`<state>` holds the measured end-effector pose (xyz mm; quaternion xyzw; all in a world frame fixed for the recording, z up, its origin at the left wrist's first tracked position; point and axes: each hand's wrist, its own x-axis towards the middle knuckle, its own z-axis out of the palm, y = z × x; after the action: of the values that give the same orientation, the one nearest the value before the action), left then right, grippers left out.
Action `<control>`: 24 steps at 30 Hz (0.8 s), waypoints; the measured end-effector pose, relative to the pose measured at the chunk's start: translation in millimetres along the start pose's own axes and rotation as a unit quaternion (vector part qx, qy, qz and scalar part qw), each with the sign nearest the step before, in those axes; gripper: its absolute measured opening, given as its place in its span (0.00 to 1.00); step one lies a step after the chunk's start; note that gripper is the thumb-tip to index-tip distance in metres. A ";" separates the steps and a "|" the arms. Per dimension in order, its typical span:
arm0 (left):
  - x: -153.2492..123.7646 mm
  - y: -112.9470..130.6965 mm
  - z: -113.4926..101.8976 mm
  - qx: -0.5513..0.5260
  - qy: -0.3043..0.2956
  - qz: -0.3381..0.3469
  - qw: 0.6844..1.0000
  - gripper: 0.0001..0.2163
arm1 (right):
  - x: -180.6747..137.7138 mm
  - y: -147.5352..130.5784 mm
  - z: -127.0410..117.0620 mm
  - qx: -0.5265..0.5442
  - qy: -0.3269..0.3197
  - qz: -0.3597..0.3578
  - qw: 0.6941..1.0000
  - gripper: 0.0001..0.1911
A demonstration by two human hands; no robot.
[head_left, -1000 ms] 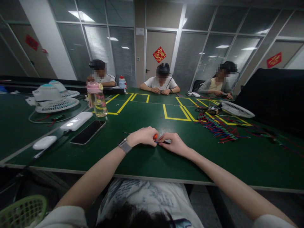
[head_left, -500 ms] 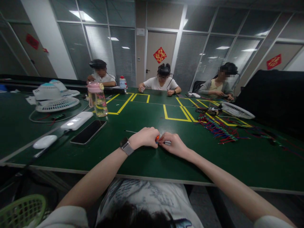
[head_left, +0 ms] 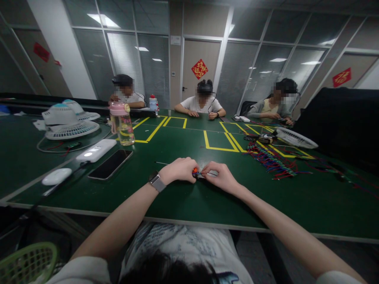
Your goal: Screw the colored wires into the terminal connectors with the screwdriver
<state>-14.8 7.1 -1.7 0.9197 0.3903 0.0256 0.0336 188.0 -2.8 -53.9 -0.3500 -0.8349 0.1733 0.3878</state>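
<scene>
Near the table's front edge, my left hand (head_left: 181,170) is closed round a small orange piece (head_left: 195,170), most of it hidden by the fingers. A thin pale rod (head_left: 161,163) with a dark tip shows to the left of that hand; whether it belongs to the orange piece I cannot tell. My right hand (head_left: 218,176) is just to the right, thumb and fingertips pinched on a thin dark wire (head_left: 211,174). Small bluish bits show between the two hands, too small to name.
At left are a phone (head_left: 111,164), a white power bank (head_left: 96,150), a white case (head_left: 56,176), a pink-lidded bottle (head_left: 124,128) and white fans (head_left: 71,128). Wired small boards (head_left: 271,159) and a fan grille (head_left: 296,137) lie right. Several people sit opposite.
My right hand has moved slightly right, widening the gap between my hands. More of the orange piece shows. The person opposite in the middle has lowered one hand to the table.
</scene>
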 end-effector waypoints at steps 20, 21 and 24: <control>-0.8 -25.2 -21.0 -0.193 0.359 -0.070 0.910 0.11 | -1.3 -6.9 12.5 0.162 0.006 0.098 0.982 0.08; -0.9 -24.8 -21.0 -0.192 0.359 -0.070 0.911 0.10 | -1.7 -6.9 12.5 0.156 0.002 0.092 0.983 0.08; -0.8 -23.8 -20.4 -0.190 0.354 -0.071 0.913 0.10 | -3.3 -8.3 12.6 0.113 0.002 0.054 0.992 0.06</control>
<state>-33.9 23.9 16.7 0.7966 0.4284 0.4209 0.0686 176.1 -11.1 -59.0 -0.3486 -0.7894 0.2862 0.4163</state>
